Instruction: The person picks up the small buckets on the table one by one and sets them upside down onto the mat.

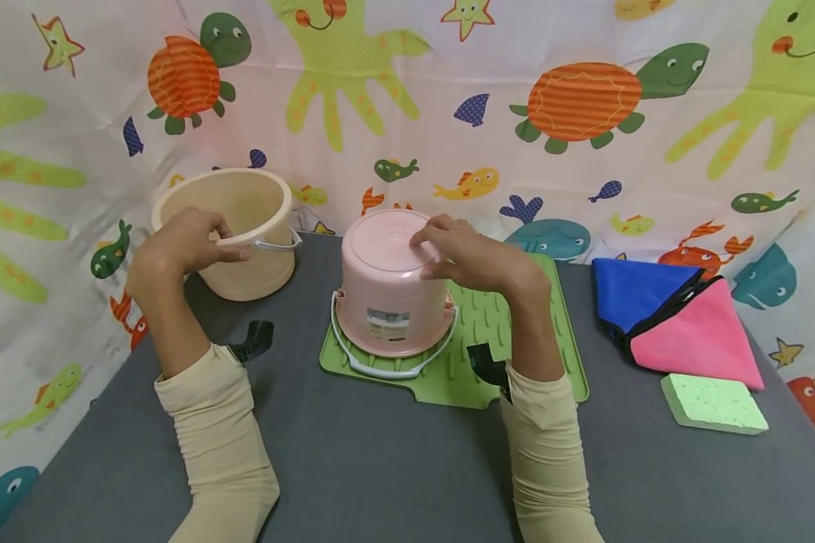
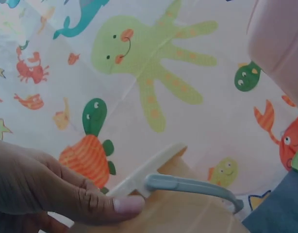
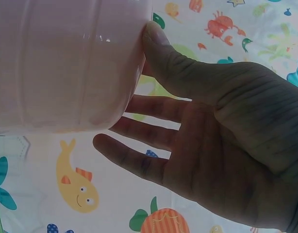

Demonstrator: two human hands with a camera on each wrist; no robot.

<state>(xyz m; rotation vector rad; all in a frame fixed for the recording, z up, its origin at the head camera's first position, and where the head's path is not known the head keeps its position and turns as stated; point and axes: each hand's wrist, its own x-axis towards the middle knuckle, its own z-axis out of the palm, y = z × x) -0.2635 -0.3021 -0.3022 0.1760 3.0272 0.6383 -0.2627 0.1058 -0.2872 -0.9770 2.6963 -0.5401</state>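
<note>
Head view: pink bucket [image 1: 390, 290] already upturned on green mat [image 1: 478, 339], right hand [image 1: 472, 256] fingers spread on its base. Cream bucket [image 1: 234, 230] upright on counter [image 1: 380, 460], left hand [image 1: 183, 241] apparently pinching its rim; inverting it remains

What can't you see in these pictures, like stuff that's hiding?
- Under the upside-down pink bucket: its own wall hides whatever is inside, all views.
- Bottom of the cream bucket: head view, the rim and the left hand block it.
- Label on the pink bucket: head view, too small to read.
- Right hand fingertips: right wrist view, partly behind the bucket.
</note>
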